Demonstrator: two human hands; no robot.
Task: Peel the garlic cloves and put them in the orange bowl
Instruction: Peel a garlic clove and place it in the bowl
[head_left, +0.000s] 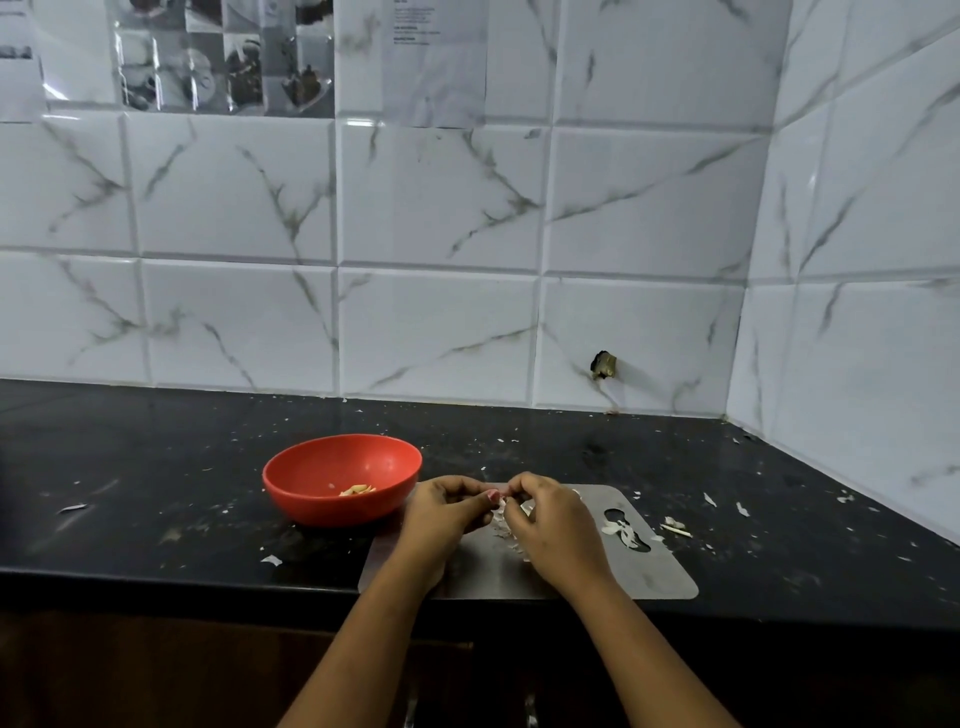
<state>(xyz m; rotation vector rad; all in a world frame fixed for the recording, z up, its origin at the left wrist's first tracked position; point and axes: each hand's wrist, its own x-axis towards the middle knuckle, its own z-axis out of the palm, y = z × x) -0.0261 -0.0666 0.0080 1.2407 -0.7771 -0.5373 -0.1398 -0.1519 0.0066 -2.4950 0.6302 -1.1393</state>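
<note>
- The left grip (441, 512) and the right grip (550, 525) meet fingertip to fingertip, both pinching one garlic clove (503, 500) (small, mostly hidden by fingers).
- The orange bowl (311, 512) stands just left of the left grip, with a few peeled cloves (357, 489) inside.
- A steel board (654, 574) lies under both grips on the black bench (156, 467); peel scraps (626, 532) lie right of the right grip.

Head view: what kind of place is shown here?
Probably a home kitchen: a black counter against a white tiled wall, an orange bowl holding peeled garlic, and a steel board strewn with garlic skins.
</note>
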